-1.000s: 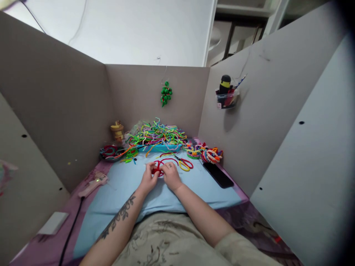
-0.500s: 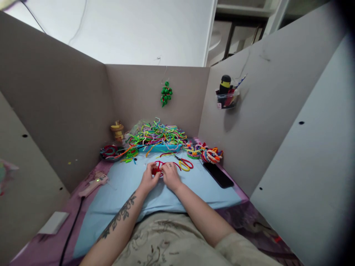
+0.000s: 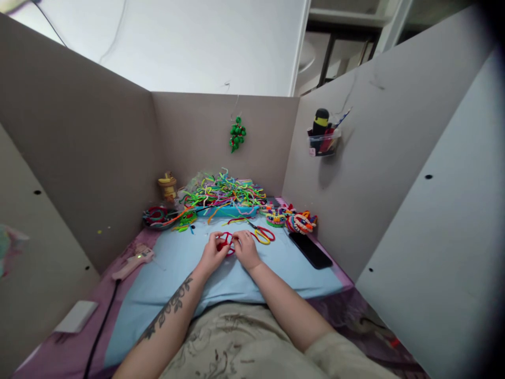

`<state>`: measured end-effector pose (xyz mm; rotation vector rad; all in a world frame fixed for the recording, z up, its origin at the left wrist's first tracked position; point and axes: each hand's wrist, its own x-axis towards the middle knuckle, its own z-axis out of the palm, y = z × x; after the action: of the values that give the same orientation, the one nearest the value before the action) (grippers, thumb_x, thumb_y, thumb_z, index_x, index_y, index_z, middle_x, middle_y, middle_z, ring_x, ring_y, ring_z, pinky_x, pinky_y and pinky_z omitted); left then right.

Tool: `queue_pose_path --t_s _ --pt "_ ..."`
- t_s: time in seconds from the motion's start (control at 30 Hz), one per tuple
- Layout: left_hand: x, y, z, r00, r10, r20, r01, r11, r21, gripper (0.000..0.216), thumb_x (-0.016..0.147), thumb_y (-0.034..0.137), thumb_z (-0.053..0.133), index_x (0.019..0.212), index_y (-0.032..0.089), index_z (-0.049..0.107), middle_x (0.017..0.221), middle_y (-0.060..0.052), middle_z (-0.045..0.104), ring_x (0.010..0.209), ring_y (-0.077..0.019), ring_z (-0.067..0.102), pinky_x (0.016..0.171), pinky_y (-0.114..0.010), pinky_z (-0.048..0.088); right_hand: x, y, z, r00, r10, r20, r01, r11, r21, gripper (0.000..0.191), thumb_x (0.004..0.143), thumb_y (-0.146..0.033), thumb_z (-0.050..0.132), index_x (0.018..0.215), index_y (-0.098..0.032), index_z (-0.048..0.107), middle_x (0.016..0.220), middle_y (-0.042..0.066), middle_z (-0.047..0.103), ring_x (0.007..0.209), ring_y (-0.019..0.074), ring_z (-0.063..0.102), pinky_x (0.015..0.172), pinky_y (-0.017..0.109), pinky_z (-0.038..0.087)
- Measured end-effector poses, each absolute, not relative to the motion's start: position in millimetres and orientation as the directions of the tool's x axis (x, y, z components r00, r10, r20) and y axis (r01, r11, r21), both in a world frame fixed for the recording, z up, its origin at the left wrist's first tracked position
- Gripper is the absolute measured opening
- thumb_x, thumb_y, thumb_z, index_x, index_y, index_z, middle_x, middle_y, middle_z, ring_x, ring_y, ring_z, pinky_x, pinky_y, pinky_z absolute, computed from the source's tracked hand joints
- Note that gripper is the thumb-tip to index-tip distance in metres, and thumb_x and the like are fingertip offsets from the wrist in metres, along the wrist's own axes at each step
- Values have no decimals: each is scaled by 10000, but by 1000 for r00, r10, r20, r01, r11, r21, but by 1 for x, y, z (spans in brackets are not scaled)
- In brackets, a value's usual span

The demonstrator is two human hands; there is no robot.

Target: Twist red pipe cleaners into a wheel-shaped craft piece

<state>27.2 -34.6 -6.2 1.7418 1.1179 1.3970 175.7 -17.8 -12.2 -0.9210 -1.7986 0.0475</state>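
Between my hands is a red cord, looped and partly knotted, held just above the light blue cloth. My left hand is closed on its left side, the thumb and fingers pinching it. On the right side my right hand pinches another part of the cord with its fingertips. The fingers cover much of the cord, so the knot's shape is unclear. Scissors with red and yellow handles lie just beyond my right hand.
A blue tray heaped with colourful cords stands at the back. Woven bracelets and a black phone lie to the right. At left are a pink glue gun with a black cable and a white box. Grey panels surround the table.
My right hand has shifted slightly right, away from the left, and the red loops between the hands show more openly. The red tail that stretched toward the scissors is no longer visible there.
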Motion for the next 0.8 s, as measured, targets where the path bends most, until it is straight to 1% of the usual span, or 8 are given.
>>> queue_pose_path --t_s 0.17,0.27,0.3,0.4,0.47,0.6,0.7,0.8 --pt "26 -29 -7 10 947 321 -37 -321 946 445 697 337 652 1025 197 386 724 34 596 603 -108 571 582 -230 423 180 -13 -12 -74 622 779 609 647 -459 412 778 -69 405 1152 -174 542 1087 94 600 1058 232 487 928 395 373" --pt "25 -27 -5 -10 961 276 -121 -275 954 478 660 339 681 1011 199 388 716 37 604 606 -109 579 598 -231 427 181 -10 -14 -78 648 758 688 585 -429 491 740 -25 432 1186 -199 538 1179 86 564 1096 247 442 943 405 340" --pt "24 -27 -4 -16 965 264 -133 -263 956 487 652 340 685 1014 199 391 719 38 606 610 -110 581 607 -234 428 181 -9 -15 -76 664 744 711 559 -426 452 746 -30 453 1144 -208 570 1144 84 579 1061 250 448 924 403 343" --pt "21 -25 -3 -85 970 229 -147 -239 960 503 645 337 687 1033 198 398 726 40 600 619 -110 585 627 -240 432 183 -9 -15 -45 695 718 746 501 -438 210 793 -93 514 880 -212 663 887 73 615 888 235 471 834 376 361" --pt "18 -22 -5 -179 959 217 -140 -243 960 506 638 327 690 1034 196 403 721 42 593 620 -110 588 631 -241 433 186 -10 -13 -28 674 738 737 513 -441 159 814 -130 530 771 -210 661 793 56 593 834 220 462 795 355 359" --pt "14 -17 -10 -285 931 228 -49 -252 967 505 622 324 695 1019 194 409 685 47 587 584 -119 585 594 -241 423 189 -11 -11 1 619 785 706 555 -439 153 815 -137 545 744 -208 660 767 39 585 832 206 449 787 334 350" --pt "14 -15 -12 -311 922 232 1 -244 970 501 616 313 696 1009 192 411 661 50 584 556 -120 577 565 -237 411 189 -11 -11 30 625 780 698 546 -464 160 797 -129 561 707 -204 671 748 38 582 819 198 451 780 326 353" --pt "13 -16 -12 -331 918 218 -23 -239 971 502 618 308 696 1016 189 415 680 40 593 569 -121 585 566 -234 414 189 -12 -11 12 653 757 694 540 -476 158 764 -133 587 660 -203 684 769 40 600 811 193 458 779 324 360"
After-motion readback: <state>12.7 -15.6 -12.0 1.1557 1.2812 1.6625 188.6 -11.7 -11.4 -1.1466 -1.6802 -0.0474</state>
